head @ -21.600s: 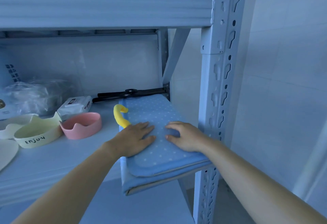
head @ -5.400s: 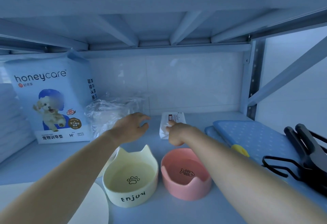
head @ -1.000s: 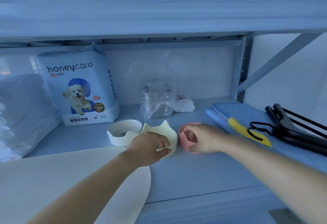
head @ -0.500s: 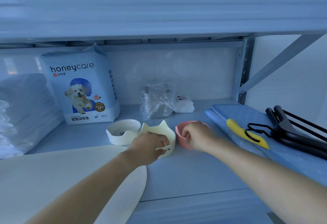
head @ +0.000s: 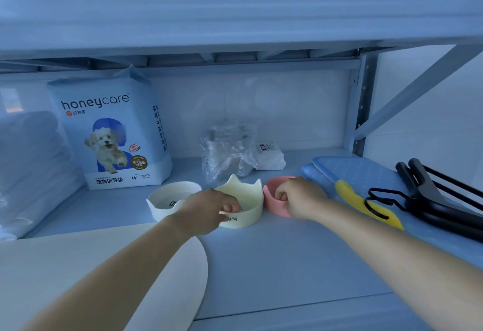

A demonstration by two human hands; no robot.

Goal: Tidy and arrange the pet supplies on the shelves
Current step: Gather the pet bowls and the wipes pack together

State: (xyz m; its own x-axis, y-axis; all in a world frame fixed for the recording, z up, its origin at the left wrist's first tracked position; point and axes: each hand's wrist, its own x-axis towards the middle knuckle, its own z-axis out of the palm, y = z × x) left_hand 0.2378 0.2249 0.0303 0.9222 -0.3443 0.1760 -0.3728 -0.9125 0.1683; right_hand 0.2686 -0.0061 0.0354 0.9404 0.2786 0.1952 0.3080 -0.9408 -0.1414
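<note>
Cream cat-eared bowl [head: 248, 196] sits beside rounded pink bowl [head: 270, 203].

Shelf [head: 287, 265], three bowls in a row at mid-depth. Left hand [head: 206, 209] grips the near rim of the cream cat-ear bowl [head: 248, 197], fingers curled inside. Right hand [head: 298, 197] grips the rim of the pink bowl [head: 273, 203] just to its right. White bowl [head: 167, 200] sits just left of the cream one. Behind: honeycare pad bag [head: 112, 134] upright, clear plastic bag [head: 224, 147], white wipes packet [head: 270, 155]. Right end: blue dotted mat [head: 366, 173] with black tongs-like tool [head: 431, 200] lying on it. White flat mat [head: 78, 265] front left.
</note>
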